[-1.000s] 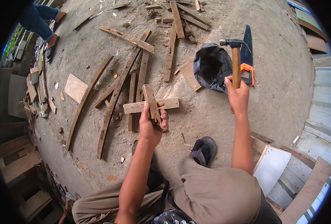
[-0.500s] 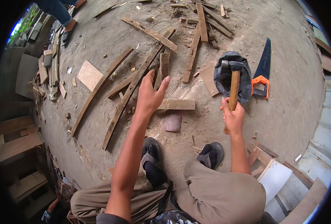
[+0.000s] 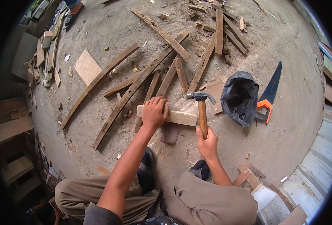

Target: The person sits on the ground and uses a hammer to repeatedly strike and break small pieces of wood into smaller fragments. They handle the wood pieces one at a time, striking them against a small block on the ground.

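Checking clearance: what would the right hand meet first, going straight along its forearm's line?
Probably the right end of the pale rectangular wooden block, though how high the right hand sits is unclear.

Dusty grey floor (image 3: 280, 140), scattered wooden strips (image 3: 135, 86), orange-handled saw (image 3: 271, 88), black bag (image 3: 227, 98)

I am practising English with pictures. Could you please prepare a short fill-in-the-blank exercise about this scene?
1. The right hand holds a claw ____.
2. The left hand rests on the pale wooden piece, nearer its ____ end.
3. The saw lies to the ____ of the black bag.

Missing words: hammer; left; right.
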Demonstrator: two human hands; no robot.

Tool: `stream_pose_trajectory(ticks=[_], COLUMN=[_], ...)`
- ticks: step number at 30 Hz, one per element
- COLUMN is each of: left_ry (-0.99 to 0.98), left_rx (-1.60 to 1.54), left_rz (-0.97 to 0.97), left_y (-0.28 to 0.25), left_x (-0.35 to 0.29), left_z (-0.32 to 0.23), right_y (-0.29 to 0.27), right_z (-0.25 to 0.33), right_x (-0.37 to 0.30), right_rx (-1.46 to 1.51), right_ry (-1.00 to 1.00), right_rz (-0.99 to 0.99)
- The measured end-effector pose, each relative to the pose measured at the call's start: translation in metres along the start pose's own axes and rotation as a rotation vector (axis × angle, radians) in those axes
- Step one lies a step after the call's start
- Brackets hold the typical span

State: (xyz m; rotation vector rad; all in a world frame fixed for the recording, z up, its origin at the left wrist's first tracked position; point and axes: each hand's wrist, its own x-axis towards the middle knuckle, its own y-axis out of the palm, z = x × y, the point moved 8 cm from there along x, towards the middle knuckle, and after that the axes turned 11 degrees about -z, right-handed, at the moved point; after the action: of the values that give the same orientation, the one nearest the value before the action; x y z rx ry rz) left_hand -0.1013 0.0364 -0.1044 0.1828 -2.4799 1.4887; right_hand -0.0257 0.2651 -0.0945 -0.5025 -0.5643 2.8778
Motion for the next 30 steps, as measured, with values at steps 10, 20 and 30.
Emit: stream_pose_trajectory(ticks=[10,20,30], left_ry=[-0.017,0.005,-0.428], left_rx=[0.036,-0.07,0.109], left_rz=[0.054,0.141,-0.077], left_y=[0.01,0.002,-0.093], left_x=[0.002,-0.009,-0.068], left_z=[0.003,0.009,0.078], right_y=[0.022,0.04,0.086], right_z=[0.002,0.048,0.08], right_x=[-0.007,0.032,0.013], right_rx=[-0.049,-0.375,-0.288], right_ry=[0.058,-0.256,-0.512], right_rz=[0.203,0.117,0.293])
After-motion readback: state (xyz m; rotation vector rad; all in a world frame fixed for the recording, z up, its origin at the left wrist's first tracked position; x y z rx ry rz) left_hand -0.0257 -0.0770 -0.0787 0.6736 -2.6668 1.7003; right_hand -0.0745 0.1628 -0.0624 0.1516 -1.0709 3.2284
